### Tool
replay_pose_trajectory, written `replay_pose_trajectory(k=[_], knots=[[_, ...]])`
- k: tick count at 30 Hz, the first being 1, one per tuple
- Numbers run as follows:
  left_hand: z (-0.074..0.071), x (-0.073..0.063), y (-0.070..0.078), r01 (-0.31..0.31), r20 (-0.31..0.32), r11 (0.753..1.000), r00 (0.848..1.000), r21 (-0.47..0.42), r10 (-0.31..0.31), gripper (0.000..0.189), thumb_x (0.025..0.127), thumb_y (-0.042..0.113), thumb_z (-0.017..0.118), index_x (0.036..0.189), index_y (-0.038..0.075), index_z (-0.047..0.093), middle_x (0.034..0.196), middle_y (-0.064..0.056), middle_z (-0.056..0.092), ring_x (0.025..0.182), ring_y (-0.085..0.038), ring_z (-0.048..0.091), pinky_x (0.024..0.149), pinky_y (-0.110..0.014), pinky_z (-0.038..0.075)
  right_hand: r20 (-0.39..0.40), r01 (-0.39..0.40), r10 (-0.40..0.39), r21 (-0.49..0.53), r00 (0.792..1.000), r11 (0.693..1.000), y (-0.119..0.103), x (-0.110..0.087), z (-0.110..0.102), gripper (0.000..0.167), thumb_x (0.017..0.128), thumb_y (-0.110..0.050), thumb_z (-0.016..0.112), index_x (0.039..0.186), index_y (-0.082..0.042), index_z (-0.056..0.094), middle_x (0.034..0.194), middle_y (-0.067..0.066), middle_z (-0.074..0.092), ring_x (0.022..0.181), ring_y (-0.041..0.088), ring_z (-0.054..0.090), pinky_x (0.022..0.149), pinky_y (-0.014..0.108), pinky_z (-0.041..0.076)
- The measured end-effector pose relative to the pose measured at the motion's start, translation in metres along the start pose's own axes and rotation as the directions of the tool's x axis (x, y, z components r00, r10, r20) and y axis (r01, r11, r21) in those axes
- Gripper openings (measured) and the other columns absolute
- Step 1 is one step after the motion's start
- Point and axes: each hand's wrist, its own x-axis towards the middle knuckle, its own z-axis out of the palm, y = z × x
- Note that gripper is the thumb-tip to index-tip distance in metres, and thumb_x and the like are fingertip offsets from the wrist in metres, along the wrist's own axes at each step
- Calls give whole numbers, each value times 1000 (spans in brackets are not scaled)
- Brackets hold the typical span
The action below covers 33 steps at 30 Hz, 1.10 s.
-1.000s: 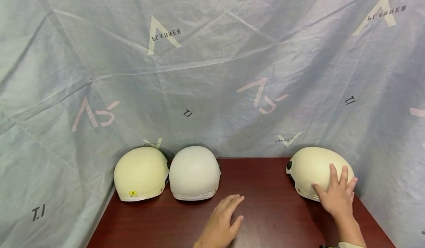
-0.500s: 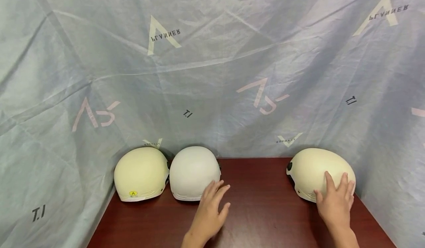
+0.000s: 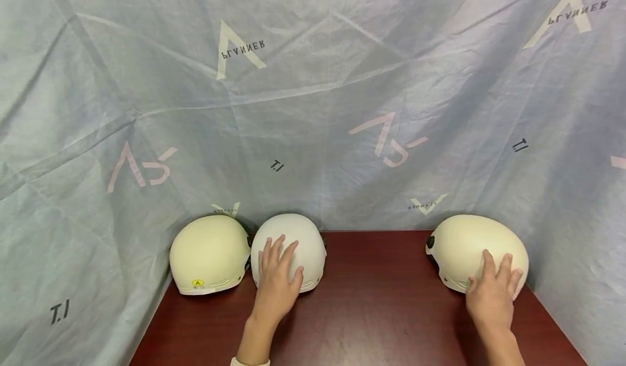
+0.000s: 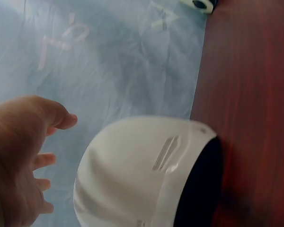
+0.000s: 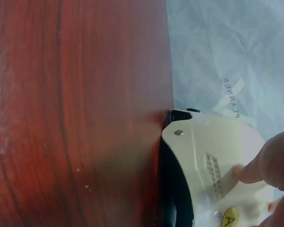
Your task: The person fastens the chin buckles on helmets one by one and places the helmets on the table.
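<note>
L hand (image 3: 276, 285) over white helmet (image 3: 307, 249), fingers spread, nothing held; L wrist cam shows gap. R hand (image 3: 491, 299) on R cream helmet (image 3: 469, 246), fingers resting, no grip. R cream helmet: R end of table (image 3: 371, 295), long axis approx L–R, knob (image 3: 430, 242) pointing L. White helmet: just beside L cream helmet (image 3: 210, 252), vents (image 3: 311, 285) twd person.

Creased, lettered grey sheeting (image 3: 313, 154) hangs behind and beside a reddish-brown, wood-grained table (image 3: 374, 284).

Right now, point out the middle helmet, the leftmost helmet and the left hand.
Middle helmet (image 3: 310, 250): head view, shell's right side.
Leftmost helmet (image 3: 210, 253): head view, middle of shell.
Left hand (image 3: 277, 283): head view, its back.
</note>
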Motion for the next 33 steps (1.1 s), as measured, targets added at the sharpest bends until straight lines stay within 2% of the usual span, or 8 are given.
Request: replay_pose_trajectory(k=[3, 6, 11, 15, 20, 25, 30, 33], knots=[[-2, 7, -12, 46, 21, 998, 999, 33, -47, 62, 93, 20, 79, 150, 14, 58, 165, -22, 40, 156, -55, 26, 117, -82, 22, -8, -19, 19, -15, 1000, 1000, 3, 3, -1, 80, 96, -3, 58, 167, -6, 22, 174, 32, -3, 154, 69, 0, 121, 81, 14], [-2, 11, -23, 134, 61, 990, 989, 53, -137, 69, 96, 30, 77, 158, 17, 49, 171, -23, 29, 159, -57, 17, 117, -83, 19, 17, -47, 47, -36, 999, 998, 4, 4, -2, 81, 96, -5, 55, 168, -7, 17, 175, 32, -4, 153, 70, 2, 124, 79, 9], [5, 14, -36, 270, 172, 961, 945, 60, -277, 80, 102, 46, 67, 169, 21, 30, 177, -23, 10, 158, -64, 6, 117, -82, 23, 91, -103, 108, -66, 990, 992, 6, 4, -7, 87, 98, -13, 54, 171, -11, 5, 175, 27, -16, 155, 67, -4, 112, 88, 17], [10, 11, -40, 313, 209, 949, 926, 39, -314, 82, 104, 51, 62, 171, 24, 22, 179, -21, 2, 158, -64, 1, 119, -80, 25, 88, -122, 121, 5, 989, 993, 1, -2, -5, 91, 95, -16, 61, 170, -8, 10, 174, 29, -17, 158, 62, -11, 115, 87, 13], [11, 6, -39, 304, 172, 952, 936, 36, -306, 80, 104, 50, 62, 170, 24, 26, 178, -21, 6, 158, -64, 3, 117, -80, 29, 15, -83, 82, 81, 996, 993, -13, -20, 5, 86, 92, -16, 69, 165, -4, 26, 175, 31, -8, 160, 58, -13, 118, 86, 10], [13, 2, -35, 286, 152, 957, 945, 44, -289, 79, 104, 49, 63, 169, 22, 27, 177, -23, 8, 157, -65, 6, 114, -80, 34, -58, 43, -34, 149, 998, 988, -32, -34, 14, 78, 88, -13, 74, 157, -1, 40, 173, 35, 9, 160, 60, -4, 122, 82, 8], [16, -2, -27, 257, 137, 964, 955, 66, -264, 79, 104, 49, 64, 169, 20, 30, 176, -25, 12, 156, -66, 12, 114, -77, 38, -73, 190, -178, 204, 981, 961, -56, -44, 21, 72, 85, -7, 78, 151, 1, 47, 163, 40, 28, 156, 66, 10, 125, 77, 10], [18, -5, -21, 235, 125, 969, 962, 77, -243, 78, 103, 49, 65, 168, 19, 33, 175, -26, 15, 154, -67, 16, 111, -76, 42, -47, 260, -256, 227, 966, 939, -68, -50, 26, 69, 84, -4, 80, 147, 2, 51, 156, 41, 36, 151, 70, 19, 124, 76, 14]])
